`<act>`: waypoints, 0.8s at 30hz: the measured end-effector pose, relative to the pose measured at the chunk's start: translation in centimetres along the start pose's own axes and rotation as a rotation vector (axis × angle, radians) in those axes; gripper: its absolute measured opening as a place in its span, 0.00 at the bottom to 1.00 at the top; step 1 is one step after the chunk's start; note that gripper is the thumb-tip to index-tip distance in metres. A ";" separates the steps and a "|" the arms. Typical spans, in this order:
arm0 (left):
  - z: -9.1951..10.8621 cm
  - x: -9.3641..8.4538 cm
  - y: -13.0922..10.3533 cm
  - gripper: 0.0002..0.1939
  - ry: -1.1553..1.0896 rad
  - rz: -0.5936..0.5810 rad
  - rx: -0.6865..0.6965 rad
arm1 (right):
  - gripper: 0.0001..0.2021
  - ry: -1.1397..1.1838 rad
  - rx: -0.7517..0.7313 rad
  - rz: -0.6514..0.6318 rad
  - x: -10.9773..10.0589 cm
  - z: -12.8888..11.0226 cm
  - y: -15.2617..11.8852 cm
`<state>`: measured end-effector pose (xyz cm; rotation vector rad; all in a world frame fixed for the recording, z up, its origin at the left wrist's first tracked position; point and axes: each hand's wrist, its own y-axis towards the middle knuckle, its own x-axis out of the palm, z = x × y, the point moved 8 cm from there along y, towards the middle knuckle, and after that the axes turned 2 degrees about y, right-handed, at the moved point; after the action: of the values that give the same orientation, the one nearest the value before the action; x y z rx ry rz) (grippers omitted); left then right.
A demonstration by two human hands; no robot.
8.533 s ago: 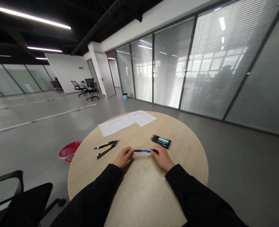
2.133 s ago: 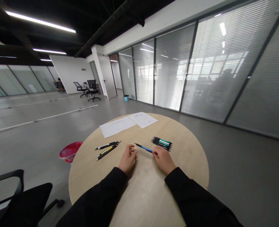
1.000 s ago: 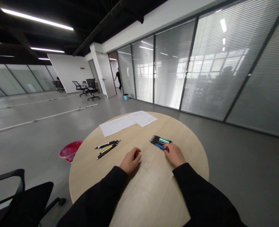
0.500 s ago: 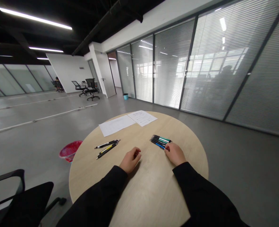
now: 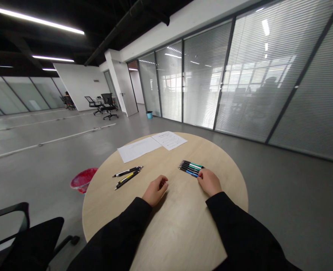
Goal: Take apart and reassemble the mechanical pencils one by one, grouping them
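My right hand (image 5: 209, 182) is closed at the near end of a blue-and-black pen (image 5: 191, 173), fingertips pinching its end. The pen lies on the table at the near side of a row of several pens (image 5: 193, 165) with black, green and white barrels, lying side by side and close together. My left hand (image 5: 155, 191) rests on the tabletop left of that row, fingers loosely curled in, with nothing visible in them. Farther left lie a black-and-white pen (image 5: 127, 171), a black pen with a yellow band (image 5: 128, 178) and another black pen (image 5: 123, 183), their right ends close together.
Two printed paper sheets (image 5: 139, 149) lie at the far side of the round wooden table (image 5: 166, 229). A red basin (image 5: 84, 180) stands on the floor to the left, near a black chair (image 5: 28, 241). Glass partitions with blinds (image 5: 206, 79) run along the right.
The blue pen has shifted slightly up and left, closer against the row, with my right hand at its end. My left hand stays in place.
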<state>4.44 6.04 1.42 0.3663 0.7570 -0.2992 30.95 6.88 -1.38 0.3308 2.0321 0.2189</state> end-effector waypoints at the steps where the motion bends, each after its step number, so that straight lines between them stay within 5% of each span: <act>1: 0.0 0.0 0.0 0.12 -0.001 -0.002 0.000 | 0.03 -0.002 -0.002 0.002 0.0 0.0 0.0; 24: 0.4 0.2 0.0 0.12 0.007 -0.040 0.010 | 0.04 0.002 0.009 0.010 -0.3 -0.2 0.0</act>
<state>4.83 5.87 1.50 0.3619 0.7707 -0.3390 30.95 6.77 -1.03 0.3466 2.0345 0.2168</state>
